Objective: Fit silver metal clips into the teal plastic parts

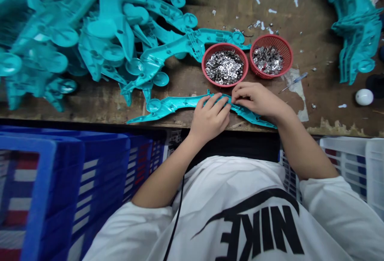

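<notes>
A long, curved turquoise plastic part point(177, 103) lies along the table's near edge in front of me. My left hand point(211, 115) rests on its middle, fingers stretched out flat over it. Just to the right, my right hand point(252, 97) is bent over the same part with thumb and fingertips pinched together at its surface. Whatever is between those fingertips is too small or hidden to make out. Right behind my hands stand a red basket of small metal clips point(225, 65) and a second red basket point(271, 56) holding similar metal pieces.
A large heap of turquoise parts point(111, 25) covers the table's left side, and a stack of them point(355, 29) sits at the right. A screwdriver point(294, 82), loose metal bits and a white ball point(364, 97) lie on the right. Blue crates point(105, 165) and a white crate point(348, 157) flank me.
</notes>
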The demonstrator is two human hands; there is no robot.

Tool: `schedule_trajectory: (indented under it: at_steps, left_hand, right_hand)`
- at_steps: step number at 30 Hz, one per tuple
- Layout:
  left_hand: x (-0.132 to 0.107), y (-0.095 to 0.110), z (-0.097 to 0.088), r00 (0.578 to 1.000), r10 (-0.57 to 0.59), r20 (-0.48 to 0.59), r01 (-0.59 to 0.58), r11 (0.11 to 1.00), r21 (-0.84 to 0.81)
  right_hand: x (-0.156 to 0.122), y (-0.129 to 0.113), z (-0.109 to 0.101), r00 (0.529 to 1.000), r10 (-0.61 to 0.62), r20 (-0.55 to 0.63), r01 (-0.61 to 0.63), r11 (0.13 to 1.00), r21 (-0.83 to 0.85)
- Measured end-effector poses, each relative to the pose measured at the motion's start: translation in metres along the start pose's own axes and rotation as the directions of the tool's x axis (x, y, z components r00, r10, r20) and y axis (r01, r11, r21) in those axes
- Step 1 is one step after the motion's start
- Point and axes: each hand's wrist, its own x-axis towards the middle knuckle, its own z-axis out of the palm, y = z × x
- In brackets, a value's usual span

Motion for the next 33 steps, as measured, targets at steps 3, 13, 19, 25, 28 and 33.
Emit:
schedule_trajectory:
  at_steps: [3, 13, 19, 25, 28, 33]
  left_hand:
    - [0.001, 0.001, -0.002, 0.998, -0.040, 0.038, 0.041, 0.998, -0.038]
    - [0.003, 0.002, -0.004, 0.996, -0.066, 0.066, 0.071, 0.995, -0.074]
    - [0.000, -0.002, -0.003, 0.998, -0.036, 0.057, 0.038, 0.999, -0.036]
    - [0.005, 0.013, -0.006, 0.997, -0.001, 0.083, -0.002, 0.999, 0.038]
    - [0.014, 0.022, -0.009, 0.990, -0.012, 0.142, 0.007, 0.999, 0.035]
    - [0.022, 0.013, -0.006, 0.991, 0.032, 0.128, -0.020, 0.995, -0.093]
  right_hand:
    - [-0.001, -0.002, -0.001, 1.000, 0.020, 0.024, -0.019, 0.999, -0.035]
    - [-0.004, -0.010, 0.008, 0.996, 0.094, 0.002, -0.092, 0.979, -0.183]
    - [-0.056, -0.013, -0.030, 0.902, 0.234, -0.363, -0.365, 0.861, -0.353]
    - [-0.117, 0.073, -0.082, 0.725, 0.347, -0.595, -0.650, 0.631, -0.423]
    - [-0.125, 0.096, -0.083, 0.764, 0.288, -0.577, -0.590, 0.673, -0.445]
    - [-0.117, 0.044, -0.050, 0.804, 0.269, -0.530, -0.552, 0.667, -0.500]
